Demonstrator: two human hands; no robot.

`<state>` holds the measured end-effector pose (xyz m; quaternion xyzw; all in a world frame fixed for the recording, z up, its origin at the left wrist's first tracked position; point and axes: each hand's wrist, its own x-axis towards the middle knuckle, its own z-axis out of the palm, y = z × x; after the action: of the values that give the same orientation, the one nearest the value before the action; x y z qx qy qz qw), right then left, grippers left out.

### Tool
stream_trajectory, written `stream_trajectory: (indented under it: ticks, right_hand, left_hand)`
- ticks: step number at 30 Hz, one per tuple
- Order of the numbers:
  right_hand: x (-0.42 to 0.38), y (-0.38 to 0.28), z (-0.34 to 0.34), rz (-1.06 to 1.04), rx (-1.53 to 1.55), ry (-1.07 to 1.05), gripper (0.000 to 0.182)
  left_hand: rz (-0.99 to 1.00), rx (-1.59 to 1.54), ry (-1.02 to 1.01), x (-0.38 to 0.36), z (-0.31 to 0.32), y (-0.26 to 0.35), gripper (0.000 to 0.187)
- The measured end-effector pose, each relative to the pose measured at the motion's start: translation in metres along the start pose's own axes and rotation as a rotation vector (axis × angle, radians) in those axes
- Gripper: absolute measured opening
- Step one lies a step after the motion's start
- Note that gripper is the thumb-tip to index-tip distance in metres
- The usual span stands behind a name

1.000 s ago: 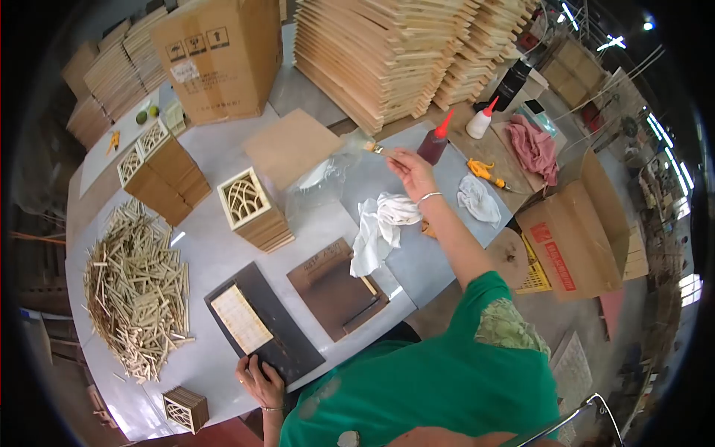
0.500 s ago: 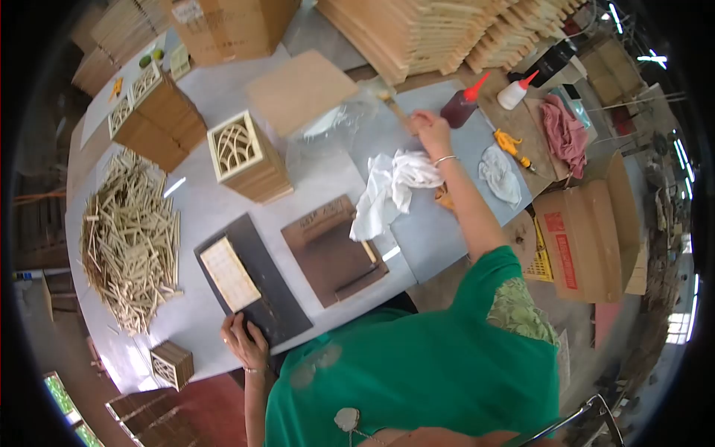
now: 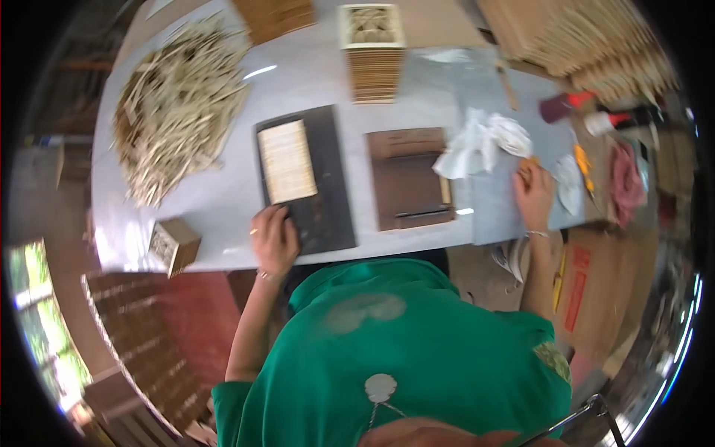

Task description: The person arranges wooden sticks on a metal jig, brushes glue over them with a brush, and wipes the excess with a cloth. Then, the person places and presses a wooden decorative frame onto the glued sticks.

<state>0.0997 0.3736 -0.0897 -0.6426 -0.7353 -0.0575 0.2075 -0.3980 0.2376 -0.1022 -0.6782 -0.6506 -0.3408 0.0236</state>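
My left hand [image 3: 275, 240] rests at the lower left edge of a black board [image 3: 328, 179], its fingers bent loosely over the surface. Just beyond the fingertips lies a pale, slatted rectangular panel [image 3: 288, 162] on that board. My right hand [image 3: 535, 200] is closed around a small orange-brown thing [image 3: 527, 167], mostly hidden by the fingers, at the right of the table. A crumpled white cloth [image 3: 477, 145] lies beside that hand. Between the hands sits a brown board [image 3: 410, 179] with dark strips on it. Farther back is a brush [image 3: 507, 86].
A heap of thin wooden sticks [image 3: 182, 112] covers the left of the table. A stack of lattice frames [image 3: 372, 74] stands at the back, a smaller stack [image 3: 175, 246] at the front left. Red-capped bottles [image 3: 558, 108] and a yellow-handled tool [image 3: 584, 167] lie right.
My right hand has let go of the brush and come back toward me, onto the orange-brown thing. My left hand stays by the black board. The camera view has turned.
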Motion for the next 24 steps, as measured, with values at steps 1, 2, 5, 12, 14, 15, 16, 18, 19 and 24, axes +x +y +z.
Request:
stream_trajectory:
  ticks: [1,2,5,12,14,15,16,18,19,24]
  right_hand:
    - [-0.003,0.007,0.003,-0.011,-0.078,0.013,0.036]
    - [-0.006,0.011,0.004,0.067,-0.051,-0.014,0.036]
    - [-0.014,0.033,0.003,0.147,-0.029,-0.105,0.035]
    - [-0.032,0.027,-0.006,0.074,-0.117,-0.063,0.034]
    - [-0.039,0.007,-0.018,0.274,0.393,-0.158,0.034]
    - [-0.038,-0.018,-0.029,0.376,0.544,-0.223,0.034]
    - [-0.03,-0.057,-0.046,0.469,0.642,-0.362,0.034]
    - [-0.025,-0.133,-0.065,0.322,0.826,-0.528,0.034]
    - [-0.022,-0.167,-0.062,0.069,0.908,-0.542,0.033]
    - [-0.015,-0.297,-0.022,-0.297,1.004,-0.656,0.033]
  left_hand:
    - [0.014,0.009,0.007,0.001,-0.001,0.001,0.023]
    - [0.022,0.009,0.01,0.002,-0.001,0.001,0.023]
    - [0.019,0.0,0.008,0.003,-0.002,0.003,0.022]
    - [0.0,-0.02,-0.001,0.0,-0.005,0.005,0.025]
    - [-0.008,-0.038,-0.003,-0.006,-0.008,0.005,0.026]
    - [-0.023,-0.035,0.007,-0.007,-0.009,0.005,0.026]
    - [-0.025,-0.032,0.004,-0.01,-0.011,0.006,0.026]
    - [-0.026,-0.039,-0.009,-0.015,-0.016,0.012,0.027]
    - [-0.057,-0.157,-0.021,-0.016,-0.017,0.017,0.028]
    - [-0.376,-0.903,-0.251,-0.016,-0.023,0.062,0.042]
